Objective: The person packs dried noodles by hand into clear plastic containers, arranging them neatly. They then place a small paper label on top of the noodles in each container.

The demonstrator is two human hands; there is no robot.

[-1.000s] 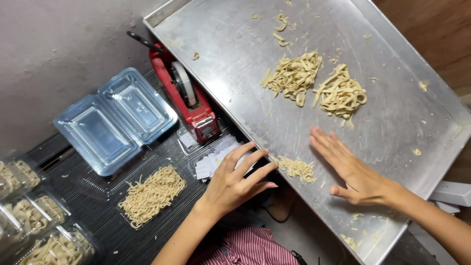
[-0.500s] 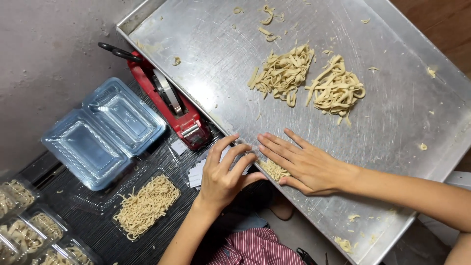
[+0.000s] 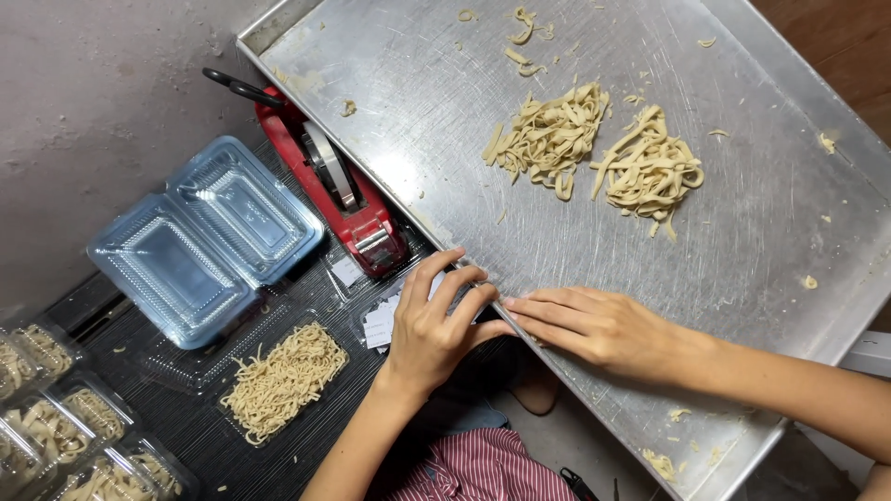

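Down at about six o'clock, a red-and-white striped garment point(image 3: 483, 468) shows at the lower edge, with both forearms reaching up from there. The left hand point(image 3: 436, 325) lies cupped, palm down, at the near rim of the large scratched metal tray point(image 3: 770, 241), fingers loosely curled and touching that edge; whatever it may cover is hidden, so I cannot tell if it holds anything. The right hand point(image 3: 594, 327) lies flat on the tray itself, fingers straight and together, pointing toward nine o'clock, their tips meeting the left hand's fingers at the rim; it grips nothing that shows. Under the left hand, some small white paper labels point(image 3: 379, 320) lie on the dark ribbed mat point(image 3: 186, 417).

Toward eight o'clock, a clear shallow plastic tray filled with pale thin noodles point(image 3: 283, 378) sits on that mat, and at the far lower left stand several closed clear boxes of noodles point(image 3: 65, 436). Just beyond, at ten o'clock, an empty clear hinged plastic container point(image 3: 204, 241) lies open. Beside it, a red tape dispenser point(image 3: 339, 190) rests against the tray's edge.

Farther up, around one o'clock, two loose heaps of flat pale noodles point(image 3: 548, 139) lie side by side on the tray, well apart from both hands, with scattered scraps point(image 3: 520, 28) at twelve o'clock.
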